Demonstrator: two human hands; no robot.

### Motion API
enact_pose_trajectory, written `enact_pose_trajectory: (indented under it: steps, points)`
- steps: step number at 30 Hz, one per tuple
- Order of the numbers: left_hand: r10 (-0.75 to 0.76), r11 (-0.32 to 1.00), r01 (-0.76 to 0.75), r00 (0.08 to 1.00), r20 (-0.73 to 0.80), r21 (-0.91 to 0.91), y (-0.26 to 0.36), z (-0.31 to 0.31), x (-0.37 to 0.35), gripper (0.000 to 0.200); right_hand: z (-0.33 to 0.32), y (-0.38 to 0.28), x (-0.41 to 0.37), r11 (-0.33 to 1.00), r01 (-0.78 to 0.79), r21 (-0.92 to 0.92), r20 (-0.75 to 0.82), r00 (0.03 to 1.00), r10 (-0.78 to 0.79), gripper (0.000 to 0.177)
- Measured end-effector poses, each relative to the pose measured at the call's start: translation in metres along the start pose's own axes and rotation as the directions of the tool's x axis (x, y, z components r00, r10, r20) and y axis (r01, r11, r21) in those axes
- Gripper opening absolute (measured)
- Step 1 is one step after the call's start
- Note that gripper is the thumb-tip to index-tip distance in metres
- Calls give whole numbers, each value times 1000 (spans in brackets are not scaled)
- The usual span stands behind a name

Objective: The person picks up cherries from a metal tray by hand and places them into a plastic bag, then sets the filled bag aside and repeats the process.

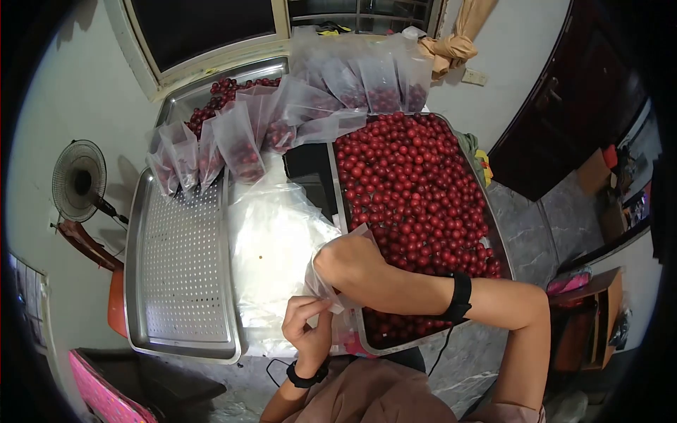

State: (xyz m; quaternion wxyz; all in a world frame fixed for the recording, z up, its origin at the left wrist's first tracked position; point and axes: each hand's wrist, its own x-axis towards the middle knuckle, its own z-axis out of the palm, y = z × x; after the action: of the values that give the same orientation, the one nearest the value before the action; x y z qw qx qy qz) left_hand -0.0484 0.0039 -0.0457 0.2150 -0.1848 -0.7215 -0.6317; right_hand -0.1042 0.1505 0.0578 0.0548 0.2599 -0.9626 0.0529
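Observation:
My left hand (308, 326) pinches the edge of a clear plastic bag (321, 285) near the front of the table. My right hand (350, 262) is at the same bag, its fingers hidden inside or behind the plastic, with the wrist bent. Flat clear bags (271, 240) lie in a pile just to the left of my hands. Under my right forearm is a metal tray (505, 247) full of round dark red fruits (416, 183).
A perforated metal tray (185, 268) lies at the left. Bags holding red fruits (243, 155) stand along the back, before another tray (261, 70) with fruits. A black object (310, 176) sits mid-table. A fan (81, 182) stands far left.

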Motion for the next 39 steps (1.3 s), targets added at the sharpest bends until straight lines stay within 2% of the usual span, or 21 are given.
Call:
enact_pose_trajectory:
  steps: [1,3,4,6,9,13,15,18,22,24,25,27,28,30,31,33,34,36,37,39]
  points:
    - [1,1000,-1,1000,2,3,-1,0,-1,21,-1,0,0,1000,0,2,-2,1000,0,15]
    - [1,1000,-1,1000,-5,-2,-2,0,-2,20,-4,0,0,999,23,-28,132,991,-19,16]
    - [2,1000,-2,1000,-3,-1,-2,1,-2,20,-6,0,1,999,22,-26,130,991,-18,16]
    - [-15,1000,15,1000,2,-11,-1,1,-3,20,-10,1,3,1000,12,-12,268,963,-9,15]
    - [-8,1000,8,1000,2,-9,-2,1,-3,19,-10,0,6,1000,0,-25,324,946,9,14]
    - [-27,999,27,1000,-4,-26,-3,2,-4,17,-10,-4,6,997,-14,-73,237,971,31,13]
    - [-37,999,37,999,-12,-39,-4,1,-4,17,-10,-7,9,996,-29,-79,321,946,53,13]
    - [-21,999,21,1000,-3,-45,-1,1,-3,16,-10,-6,5,998,-42,-37,335,941,52,14]
    - [-14,1000,14,1000,6,-22,5,2,-2,17,-11,-3,-11,996,56,65,290,954,-73,17]
    - [-1,1000,1,1000,-1,-17,6,2,-1,19,-20,-9,-18,982,97,-163,237,970,-57,21]
    - [-2,1000,2,1000,2,-18,5,2,-2,19,-17,-7,-20,982,95,-162,237,970,-54,21]
    - [-10,1000,10,1000,-13,-16,3,2,-3,19,-12,-3,-21,988,128,-89,66,990,-122,27]
    - [-10,1000,10,1000,-11,-16,1,1,-4,19,-16,-2,-22,988,127,-88,66,990,-121,27]
    - [-63,998,62,998,-23,-28,-2,-2,-6,25,-28,3,-25,984,152,93,48,986,-157,21]
    - [-63,998,63,998,-22,-27,-2,-3,-6,25,-33,6,-26,984,152,95,48,987,-156,21]
    - [-59,997,58,998,-33,-52,-3,-3,-5,25,-40,13,-30,942,140,307,-66,990,-125,20]
    - [-60,997,58,998,-33,-52,-3,-2,-5,25,-42,16,-31,941,140,307,-66,990,-125,20]
    - [-55,996,54,998,-14,-71,-3,-1,-6,16,-45,20,-32,931,284,230,-161,954,-252,21]
    - [-55,996,53,998,-14,-71,-3,-1,-6,16,-48,18,-32,931,284,229,-161,954,-251,21]
    - [-40,997,39,999,-10,-66,-1,0,-5,16,-54,9,-31,957,113,267,72,988,-137,20]
